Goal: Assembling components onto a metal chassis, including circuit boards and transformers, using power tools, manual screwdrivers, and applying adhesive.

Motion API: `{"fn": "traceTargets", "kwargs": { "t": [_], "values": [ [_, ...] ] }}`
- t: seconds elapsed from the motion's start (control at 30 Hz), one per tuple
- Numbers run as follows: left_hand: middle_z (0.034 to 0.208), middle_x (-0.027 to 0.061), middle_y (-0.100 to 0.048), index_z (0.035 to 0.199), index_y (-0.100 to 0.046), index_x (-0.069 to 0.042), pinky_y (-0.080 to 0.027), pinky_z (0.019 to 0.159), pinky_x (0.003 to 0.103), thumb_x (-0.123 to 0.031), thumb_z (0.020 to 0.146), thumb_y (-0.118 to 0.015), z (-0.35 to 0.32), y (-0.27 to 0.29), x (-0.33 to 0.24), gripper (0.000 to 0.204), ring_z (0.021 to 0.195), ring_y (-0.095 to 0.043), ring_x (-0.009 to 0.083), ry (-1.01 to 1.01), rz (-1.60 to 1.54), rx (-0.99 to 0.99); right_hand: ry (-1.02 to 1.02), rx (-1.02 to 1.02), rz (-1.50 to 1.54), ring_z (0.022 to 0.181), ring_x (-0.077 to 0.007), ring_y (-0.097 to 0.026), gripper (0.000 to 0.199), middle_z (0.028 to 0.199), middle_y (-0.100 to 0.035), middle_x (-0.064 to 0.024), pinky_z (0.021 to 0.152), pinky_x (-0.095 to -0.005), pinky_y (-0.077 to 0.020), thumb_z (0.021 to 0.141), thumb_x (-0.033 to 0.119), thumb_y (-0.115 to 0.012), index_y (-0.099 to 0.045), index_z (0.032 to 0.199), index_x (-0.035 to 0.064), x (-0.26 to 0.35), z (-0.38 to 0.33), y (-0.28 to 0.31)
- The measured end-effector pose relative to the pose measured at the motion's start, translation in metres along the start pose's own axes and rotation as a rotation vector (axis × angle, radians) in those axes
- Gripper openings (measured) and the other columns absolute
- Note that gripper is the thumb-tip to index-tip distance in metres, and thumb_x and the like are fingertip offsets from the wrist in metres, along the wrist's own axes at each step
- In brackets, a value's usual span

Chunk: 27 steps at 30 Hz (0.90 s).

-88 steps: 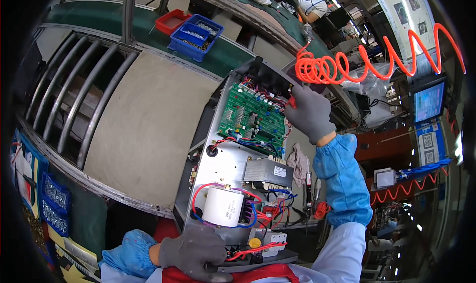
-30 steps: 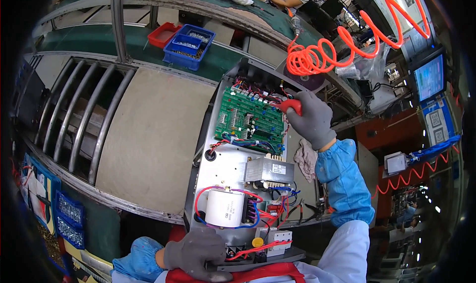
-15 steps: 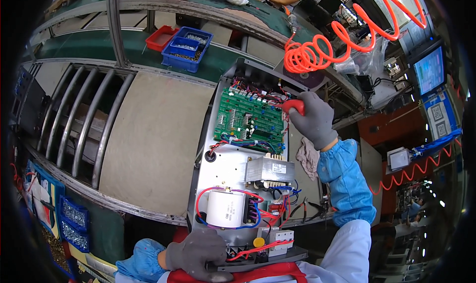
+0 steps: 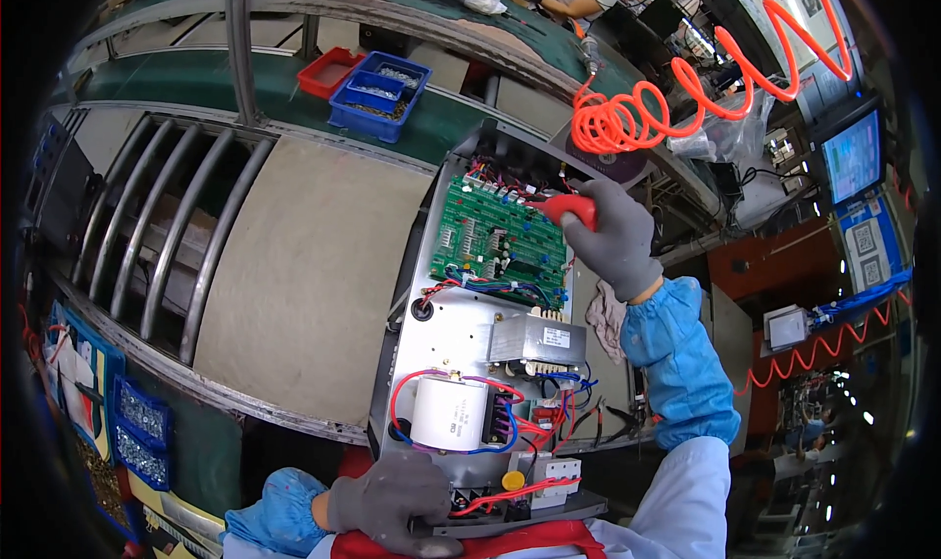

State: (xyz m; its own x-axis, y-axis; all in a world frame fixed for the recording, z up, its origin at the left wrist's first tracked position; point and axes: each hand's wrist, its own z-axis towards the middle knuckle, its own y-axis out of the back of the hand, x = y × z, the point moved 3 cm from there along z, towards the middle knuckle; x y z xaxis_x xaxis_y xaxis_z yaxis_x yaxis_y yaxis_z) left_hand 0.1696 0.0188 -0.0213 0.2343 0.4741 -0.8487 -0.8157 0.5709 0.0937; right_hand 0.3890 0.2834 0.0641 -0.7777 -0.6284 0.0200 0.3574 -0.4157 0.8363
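Observation:
An open metal chassis [image 4: 461, 336] lies lengthwise before me, its far part filled by a green circuit board [image 4: 495, 236]. My right hand [image 4: 616, 236], in a grey glove, is closed round a red tapered tool [image 4: 569, 208]. The tool's narrow tip points left over the board's far right corner, near the wire connectors; its exact kind is unclear. My left hand [image 4: 392, 502], also gloved, is closed on the chassis's near left edge, fingers partly hidden. Between lie a transformer [image 4: 537, 340], a white cylindrical capacitor [image 4: 448, 414] and white breakers [image 4: 557, 481] with red wires.
Steel rollers [image 4: 176, 236] and a flat grey panel [image 4: 304, 285] lie left. Blue bins of small hardware [image 4: 377, 98] and a red bin [image 4: 327, 73] stand beyond. An orange coiled hose [image 4: 627, 118] hangs far right. A cloth [image 4: 607, 316] and pliers [image 4: 619, 424] lie right.
The red tool and my right hand have shifted slightly left along the board's far edge. My left hand keeps its place. The view has tilted a little.

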Motion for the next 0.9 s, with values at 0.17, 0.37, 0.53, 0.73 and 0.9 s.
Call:
{"fn": "traceTargets", "kwargs": {
  "t": [0.17,0.37,0.53,0.73,0.9],
  "values": [
    [0.059,0.0002,-0.05,0.061,-0.053,-0.013,-0.034,0.05,0.036,-0.033,0.074,-0.083,0.001,-0.001,0.0,0.038,0.053,-0.05,0.0211,-0.02,0.002,-0.019,0.026,-0.002,0.0,0.072,-0.0332,-0.064,0.028,0.081,-0.063,-0.0126,0.061,-0.0423,-0.0504,0.073,0.025,-0.071,-0.063,0.094,0.0088,0.007,0.003,-0.009],
    [0.059,0.0003,-0.051,0.061,-0.053,-0.014,-0.034,0.049,0.036,-0.032,0.074,-0.083,0.0,0.0,0.0,0.037,0.053,-0.051,0.0213,-0.017,0.001,-0.018,0.064,-0.039,-0.021,0.069,-0.0328,-0.064,0.026,0.08,-0.063,-0.0116,0.06,-0.0424,-0.0503,0.073,0.025,-0.071,-0.064,0.093,0.0091,0.009,0.006,-0.016],
    [0.058,0.0006,-0.051,0.061,-0.054,-0.013,-0.034,0.049,0.037,-0.033,0.074,-0.083,-0.001,-0.001,0.001,0.037,0.053,-0.052,0.0217,-0.009,-0.014,-0.022,0.031,-0.016,-0.052,0.07,-0.0326,-0.064,0.025,0.079,-0.063,-0.0118,0.059,-0.0427,-0.0498,0.073,0.024,-0.071,-0.064,0.091,0.009,0.008,0.003,-0.015],
    [0.06,0.0012,-0.052,0.061,-0.054,-0.014,-0.034,0.049,0.037,-0.034,0.074,-0.083,-0.002,-0.001,0.0,0.037,0.054,-0.052,0.0222,0.022,0.012,0.005,-0.022,-0.065,-0.014,0.072,-0.0327,-0.065,0.029,0.08,-0.063,-0.0131,0.062,-0.0417,-0.051,0.072,0.023,-0.073,-0.064,0.095,0.008,-0.002,-0.008,-0.012],
    [0.06,0.0012,-0.051,0.061,-0.054,-0.013,-0.034,0.049,0.037,-0.033,0.073,-0.084,0.0,-0.001,0.0,0.037,0.054,-0.051,0.0219,0.011,-0.006,-0.007,-0.104,-0.098,0.062,0.073,-0.033,-0.066,0.032,0.083,-0.065,-0.0148,0.065,-0.0403,-0.0529,0.072,0.022,-0.074,-0.063,0.099,0.0061,-0.007,-0.019,-0.001]
  ]
}}
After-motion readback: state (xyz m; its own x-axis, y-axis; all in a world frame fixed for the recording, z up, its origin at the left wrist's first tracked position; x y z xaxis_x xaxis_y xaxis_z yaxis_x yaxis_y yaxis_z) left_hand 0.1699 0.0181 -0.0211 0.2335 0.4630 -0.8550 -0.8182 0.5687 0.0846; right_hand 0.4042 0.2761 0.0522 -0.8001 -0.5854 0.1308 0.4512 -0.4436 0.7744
